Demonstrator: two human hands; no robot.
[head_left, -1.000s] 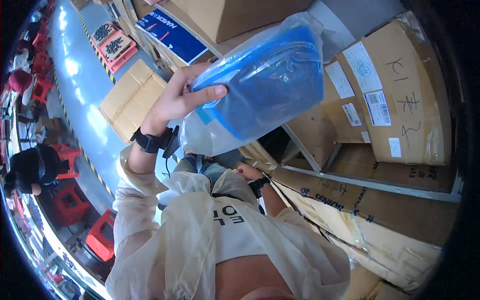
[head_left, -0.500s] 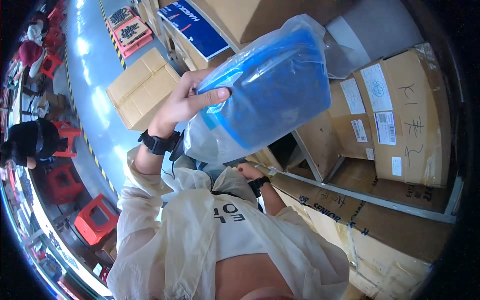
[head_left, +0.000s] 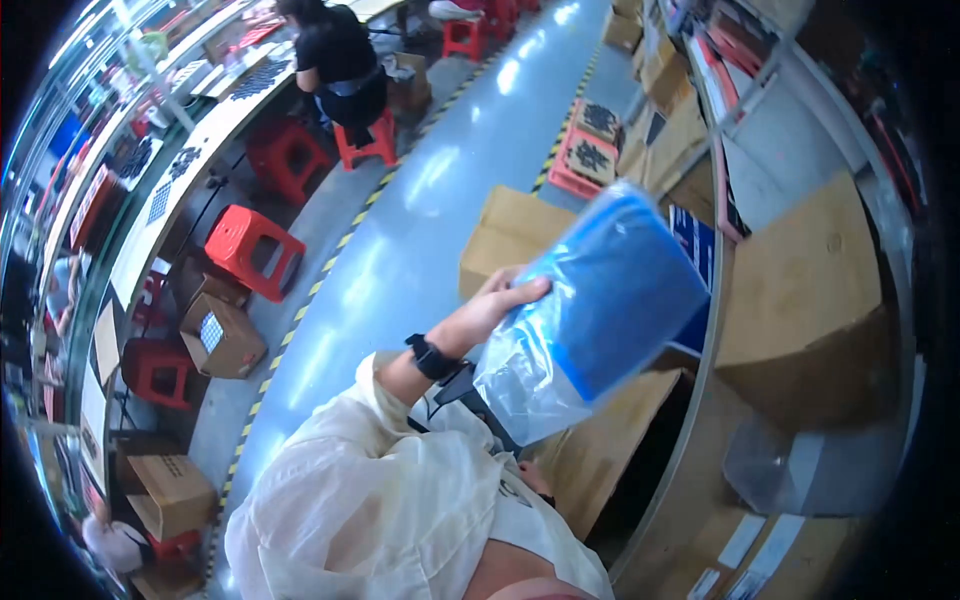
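Observation:
My left hand [head_left: 508,300] grips one edge of a clear plastic bag [head_left: 520,385], thumb on top and fingers out of sight behind it. Inside the bag is a flat, blue, rectangular item [head_left: 620,290], whose kind I cannot make out through the shiny film. It is held up in front of my body, tilted, above a brown cardboard surface. Low near my waist, my right hand [head_left: 535,478] is mostly hidden by my sleeve and shirt, and its fingers cannot be made out.
Shelving with cardboard boxes [head_left: 800,300] runs along the right. A closed carton [head_left: 515,235] stands on the floor ahead, with pink trays [head_left: 590,150] beyond. At left are red stools [head_left: 250,245], a long workbench [head_left: 150,215] and a seated person [head_left: 335,70] in black.
My view has swung left toward the aisle, bringing the workbench and stools further into it. The bagged blue item stays in my left hand, while my right hand has become more hidden.

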